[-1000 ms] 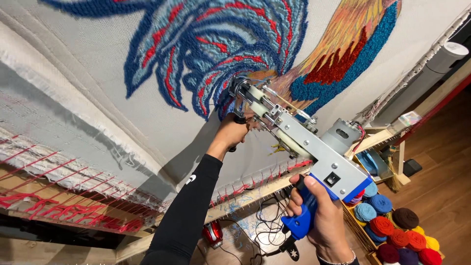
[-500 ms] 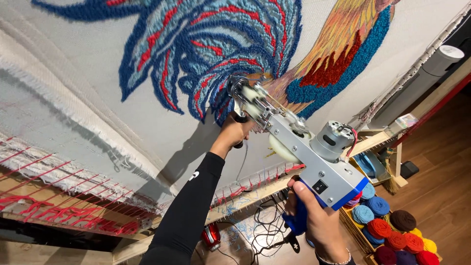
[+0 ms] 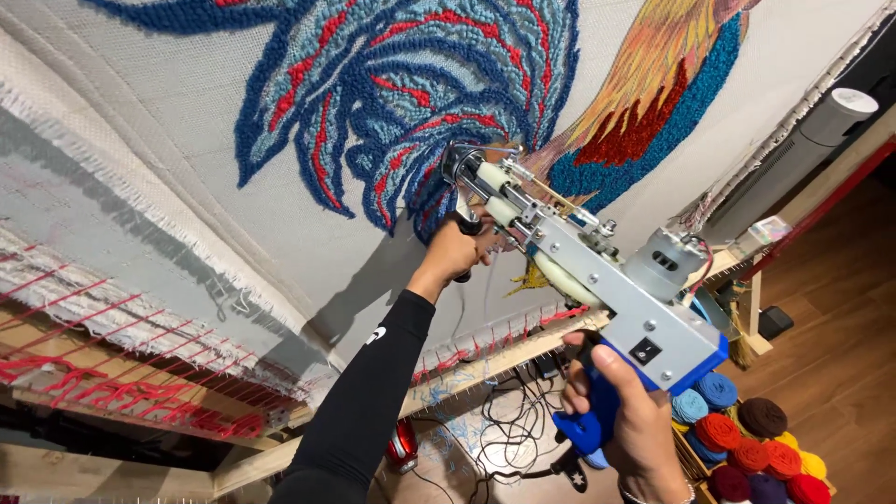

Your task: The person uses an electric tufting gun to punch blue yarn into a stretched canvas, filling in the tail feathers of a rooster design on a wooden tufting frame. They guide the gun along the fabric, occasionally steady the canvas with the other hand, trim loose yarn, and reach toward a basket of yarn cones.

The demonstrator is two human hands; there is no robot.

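Note:
A grey tufting gun [image 3: 597, 280] with a blue pistol grip points its tip at a tufted rooster picture [image 3: 448, 103] in blue, red and orange yarn on a pale stretched cloth [image 3: 159, 159]. My right hand [image 3: 625, 420] is wrapped around the blue grip at the lower right. My left hand [image 3: 457, 250], in a black sleeve, grips the gun's black front handle just below the tip, close against the cloth.
The cloth is stretched on a wooden frame [image 3: 485, 369] with red yarn wound along its lower rail. Balls of yarn [image 3: 747, 439] in several colours sit at the lower right. Cables [image 3: 495, 439] lie on the wooden floor. A white cylinder [image 3: 831, 117] stands at the right.
The gun and both hands have shifted slightly along the blue tufted feathers; the view has moved a little closer to the cloth.

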